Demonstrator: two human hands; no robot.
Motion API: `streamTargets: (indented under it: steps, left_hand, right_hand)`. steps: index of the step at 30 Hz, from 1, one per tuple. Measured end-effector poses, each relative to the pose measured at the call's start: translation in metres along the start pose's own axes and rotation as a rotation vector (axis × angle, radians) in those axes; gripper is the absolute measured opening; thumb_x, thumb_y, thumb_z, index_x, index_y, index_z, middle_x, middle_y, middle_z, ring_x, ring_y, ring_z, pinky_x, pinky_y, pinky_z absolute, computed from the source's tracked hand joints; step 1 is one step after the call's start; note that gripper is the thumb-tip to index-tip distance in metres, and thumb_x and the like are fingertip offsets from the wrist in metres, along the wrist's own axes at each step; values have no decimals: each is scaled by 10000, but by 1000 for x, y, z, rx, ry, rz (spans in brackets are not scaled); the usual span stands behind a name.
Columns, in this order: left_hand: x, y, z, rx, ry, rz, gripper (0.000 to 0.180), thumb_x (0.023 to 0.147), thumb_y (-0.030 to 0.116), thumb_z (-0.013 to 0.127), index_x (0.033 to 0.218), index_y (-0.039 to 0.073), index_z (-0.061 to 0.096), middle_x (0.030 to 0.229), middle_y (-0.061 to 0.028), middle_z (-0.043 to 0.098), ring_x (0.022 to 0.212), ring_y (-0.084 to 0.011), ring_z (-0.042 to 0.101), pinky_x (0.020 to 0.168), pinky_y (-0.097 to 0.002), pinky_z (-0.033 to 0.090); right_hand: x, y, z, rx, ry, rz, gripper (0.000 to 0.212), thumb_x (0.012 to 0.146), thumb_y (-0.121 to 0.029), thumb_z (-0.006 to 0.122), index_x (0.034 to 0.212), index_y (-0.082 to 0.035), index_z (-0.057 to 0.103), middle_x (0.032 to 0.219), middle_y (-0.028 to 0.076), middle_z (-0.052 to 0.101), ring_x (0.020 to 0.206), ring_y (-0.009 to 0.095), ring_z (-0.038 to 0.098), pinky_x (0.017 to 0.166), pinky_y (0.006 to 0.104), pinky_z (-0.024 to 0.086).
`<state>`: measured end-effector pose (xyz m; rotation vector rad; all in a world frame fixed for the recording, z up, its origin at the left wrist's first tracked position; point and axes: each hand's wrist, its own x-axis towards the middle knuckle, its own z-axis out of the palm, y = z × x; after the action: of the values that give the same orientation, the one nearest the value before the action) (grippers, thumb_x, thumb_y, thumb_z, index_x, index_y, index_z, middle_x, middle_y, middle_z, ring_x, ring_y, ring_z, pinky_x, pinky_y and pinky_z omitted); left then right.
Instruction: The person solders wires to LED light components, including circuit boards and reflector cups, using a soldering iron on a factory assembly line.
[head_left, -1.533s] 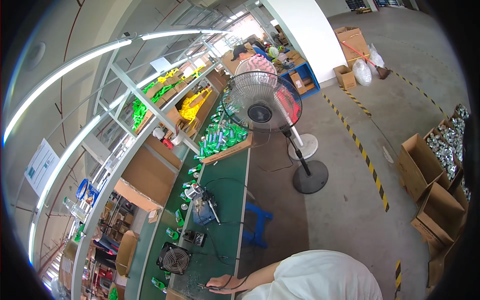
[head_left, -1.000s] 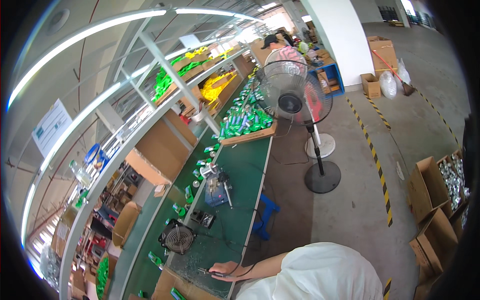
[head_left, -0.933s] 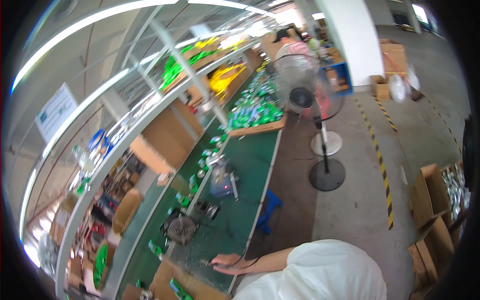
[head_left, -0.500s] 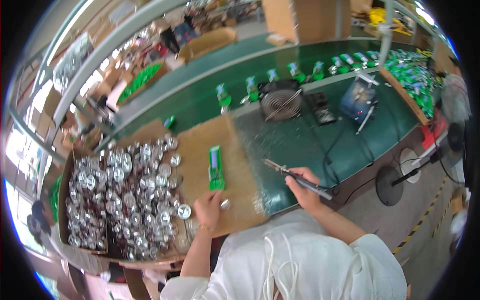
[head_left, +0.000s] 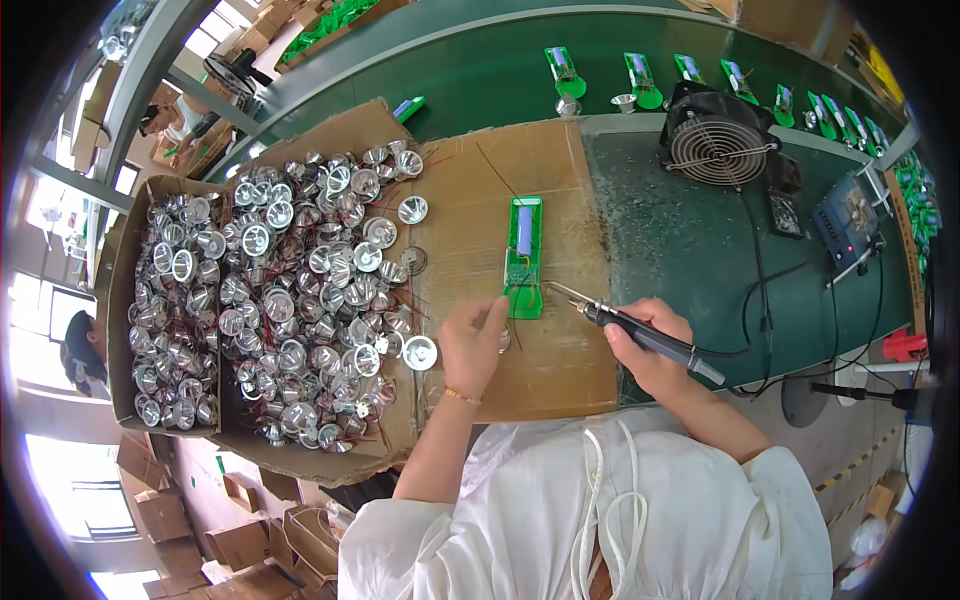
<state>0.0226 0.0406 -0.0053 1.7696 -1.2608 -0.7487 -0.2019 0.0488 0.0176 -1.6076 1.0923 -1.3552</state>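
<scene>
A green plastic housing (head_left: 528, 290) lies open on the cardboard sheet (head_left: 565, 370), holding a purple cylindrical battery (head_left: 525, 230) and a small circuit board with thin wires. My left hand (head_left: 470, 345) is closed in a pinch at the housing's lower left edge; what lies between the fingertips is too small to make out. Beside those fingers, a silvery reflector cup (head_left: 504, 343) is partly hidden. My right hand (head_left: 655, 345) grips a soldering iron (head_left: 640, 335) by its dark handle. Its tip points left, close to the housing's lower right edge; I cannot tell whether it touches.
A cardboard box (head_left: 125, 300) full of reflector cups with red wires stands left, with more cups heaped beside it. A round fan (head_left: 718, 150) and a blue soldering station (head_left: 848, 215) sit at the right. Several green housings (head_left: 640, 80) line the green surface behind.
The view has shifted, placing the work surface higher and further right. The soldering iron's tip has come left, nearer the housing. My left fingers have moved up beside the housing's lower end.
</scene>
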Motion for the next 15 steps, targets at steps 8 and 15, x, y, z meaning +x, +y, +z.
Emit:
streamTargets:
  steps: [8,15]
  left_hand:
    - [8,8,1,104,-13,186,129,749,131,661,730,7,631,754,-118,584,646,-227,572,587,-311,451]
    - [9,11,4,54,-12,181,114,752,113,660,723,8,624,761,-108,580,626,-206,574,567,-293,448]
  right_hand:
    - [10,18,22,-2,27,60,153,765,-94,654,805,7,546,652,51,607,553,76,545,506,212,421]
    - [7,22,26,11,32,130,138,766,-86,653,790,-2,546,639,34,592,548,54,519,499,199,413]
